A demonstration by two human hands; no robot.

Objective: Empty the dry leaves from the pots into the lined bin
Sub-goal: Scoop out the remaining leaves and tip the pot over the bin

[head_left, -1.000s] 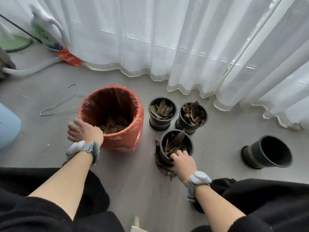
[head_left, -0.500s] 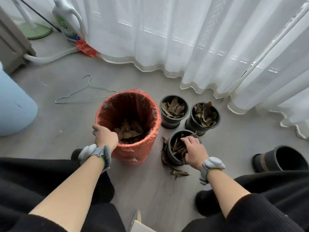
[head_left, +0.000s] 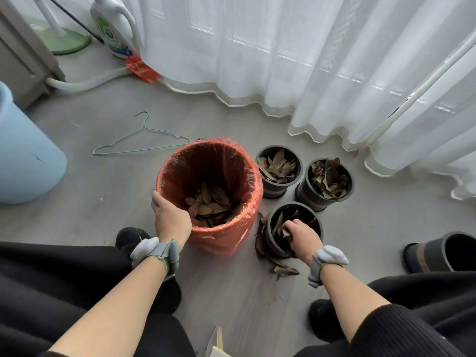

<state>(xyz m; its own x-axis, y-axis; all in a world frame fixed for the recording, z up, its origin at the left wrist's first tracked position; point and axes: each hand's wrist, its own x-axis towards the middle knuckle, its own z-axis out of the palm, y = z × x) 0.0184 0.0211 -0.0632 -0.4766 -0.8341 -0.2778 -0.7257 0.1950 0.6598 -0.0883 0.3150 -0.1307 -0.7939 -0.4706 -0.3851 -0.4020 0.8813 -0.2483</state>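
Observation:
A bin with a red liner [head_left: 233, 161] stands on the floor with dry leaves at its bottom. My left hand [head_left: 171, 219] grips its near left rim. Three black pots with dry leaves stand to its right: a far one [head_left: 278, 152], a far right one [head_left: 346, 190] and a near one [head_left: 270, 228]. My right hand [head_left: 302, 238] reaches down inside the near pot, fingers curled among its leaves. Loose leaves [head_left: 284, 269] lie on the floor around that pot.
An empty black pot [head_left: 432, 255] lies on its side at the right. A wire hanger [head_left: 140, 143] lies behind the bin. A pale blue container [head_left: 28, 155] stands at the left. White curtains [head_left: 309, 60] hang behind, with a detergent bottle [head_left: 113, 27] at the far left.
My right hand moved from the near pot's rim down into its leaves. My left hand stayed on the bin's rim. The view shifted closer and leftward.

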